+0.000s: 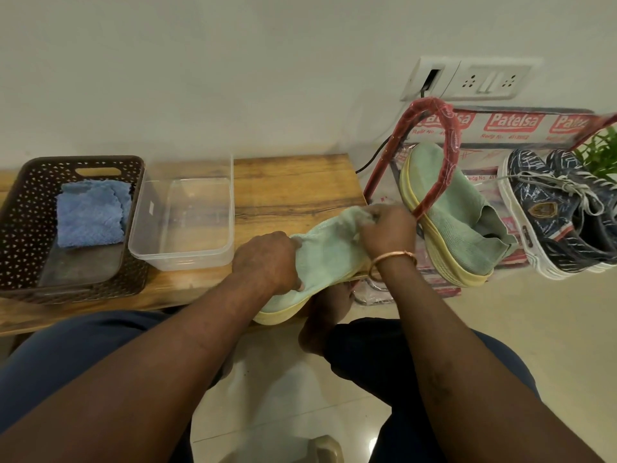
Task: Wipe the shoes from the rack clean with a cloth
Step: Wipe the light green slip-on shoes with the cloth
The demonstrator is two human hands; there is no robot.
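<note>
A pale green shoe [320,262] with a yellow sole lies over the right front corner of the wooden desk [287,182], its sole end hanging past the desk edge above the person's knees. The left hand [267,262] is closed over the shoe's upper near that overhanging end, fingers curled onto the fabric. The right hand [387,228], with a bangle at the wrist, pinches a bunched pale green cloth [354,217] against the far end of the shoe; cloth and shoe are so close in colour that their border is hard to tell. Just beside the right hand, off the desk's right edge, stands the rack [430,128] with its red-wrapped frame, holding the matching green shoe [454,208] tilted on edge and a pair of dark blue laced sneakers [561,208] further right. Left of the hands, bare wood lies between them and a clear plastic tub [183,225]. Touching the tub's left side is a brown perforated basket [20,208] containing a folded blue cloth [90,215].
</note>
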